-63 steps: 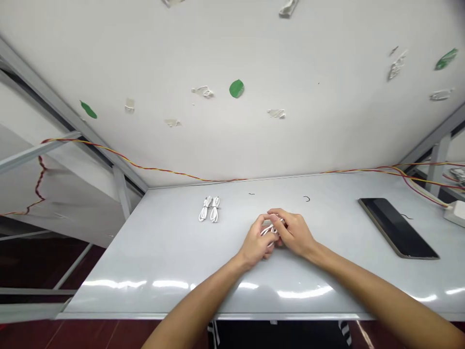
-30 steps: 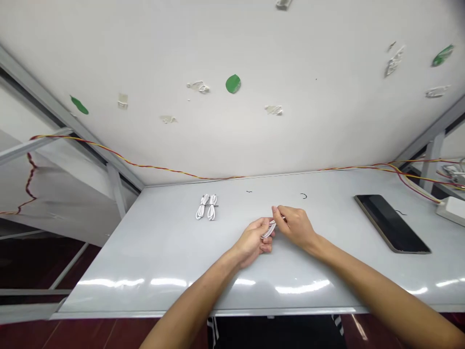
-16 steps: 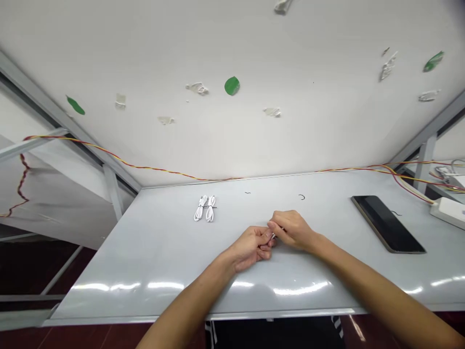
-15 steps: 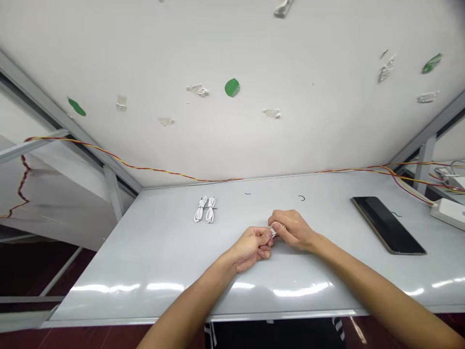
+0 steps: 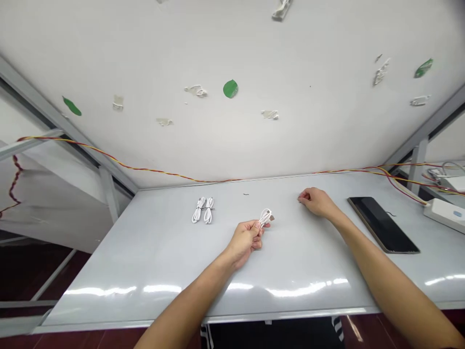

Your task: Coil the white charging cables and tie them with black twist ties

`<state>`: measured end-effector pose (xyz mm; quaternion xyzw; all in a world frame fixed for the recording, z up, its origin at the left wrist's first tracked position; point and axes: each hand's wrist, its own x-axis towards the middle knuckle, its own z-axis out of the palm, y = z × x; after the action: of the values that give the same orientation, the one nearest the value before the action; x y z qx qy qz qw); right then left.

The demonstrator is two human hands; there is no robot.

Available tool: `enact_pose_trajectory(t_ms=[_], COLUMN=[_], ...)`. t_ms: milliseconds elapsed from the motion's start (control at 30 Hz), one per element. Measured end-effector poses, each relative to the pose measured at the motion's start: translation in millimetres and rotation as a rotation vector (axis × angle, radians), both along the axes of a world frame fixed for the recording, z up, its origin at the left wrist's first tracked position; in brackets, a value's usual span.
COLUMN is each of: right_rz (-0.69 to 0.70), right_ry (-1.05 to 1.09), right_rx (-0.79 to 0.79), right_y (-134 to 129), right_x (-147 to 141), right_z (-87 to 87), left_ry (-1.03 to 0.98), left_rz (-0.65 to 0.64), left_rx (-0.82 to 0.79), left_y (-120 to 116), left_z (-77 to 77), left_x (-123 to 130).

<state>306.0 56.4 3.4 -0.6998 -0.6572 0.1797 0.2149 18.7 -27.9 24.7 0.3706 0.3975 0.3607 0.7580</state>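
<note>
My left hand [image 5: 247,240] pinches a coiled white cable [image 5: 266,217] above the middle of the grey table; a metal plug end sticks out at its right. Off to the right, my right hand [image 5: 315,200] has its thumb and fingertips pressed together at the tabletop, where the small black tie lay; what lies between the fingertips is too small to make out. Two bundled white cables [image 5: 198,210] [image 5: 209,210], each with a dark tie round it, lie side by side on the left part of the table.
A black phone-like slab [image 5: 382,224] lies at the right, with a dark tie by its edge. Beyond it are a white power strip [image 5: 445,213] and red-yellow wires [image 5: 394,180]. Another short dark tie [image 5: 246,194] rests near the wall. The table's front edge [image 5: 269,317] runs below my arms.
My right hand has left the cable and moved right and away from me to the spot of the curved dark tie. The coiled cable, still in my left hand, now shows more fully.
</note>
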Motion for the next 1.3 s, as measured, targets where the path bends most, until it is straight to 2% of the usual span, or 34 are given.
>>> enact_pose_trajectory(t_ms=[100, 167, 233, 333, 467, 633, 800, 1100, 1300], right_rz=[0.004, 0.055, 0.144, 0.243, 0.248, 0.258, 0.317, 0.222, 0.244], right_ry=[0.12, 0.406, 0.733, 0.95, 1.077, 1.167, 1.191, 1.3, 1.401], right_rx=[0.041, 0.023, -0.069, -0.199, -0.278, -0.366, -0.389, -0.479, -0.624], right_y=[-6, -14, -24, -40, -51, -53, -54, -59, -64], right_x=[-17, -35, -55, -82, -99, -100, -101, -102, -105], right_z=[7.3, 14.1, 19.8, 23.0, 20.4, 20.6, 24.7, 26.7, 25.3], left_ry=[0.0, -0.014, -0.023, -0.017, -0.017, -0.084, -0.121, -0.146, -0.158], left_rz=[-0.018, -0.035, -0.055, -0.098, -0.185, -0.243, -0.171, -0.06, -0.025], left_rx=[0.026, 0.052, 0.079, 0.088, 0.053, -0.001, -0.049, -0.021, 0.003], left_y=[0, 0, 0, 0, -1, -1, 1, 1, 2], left_z=[0.0, 1.3, 3.6, 7.4, 9.9, 8.5, 7.8, 3.2, 3.1], left_x=[0, 0, 0, -1, -3, -5, -4, -1, -1])
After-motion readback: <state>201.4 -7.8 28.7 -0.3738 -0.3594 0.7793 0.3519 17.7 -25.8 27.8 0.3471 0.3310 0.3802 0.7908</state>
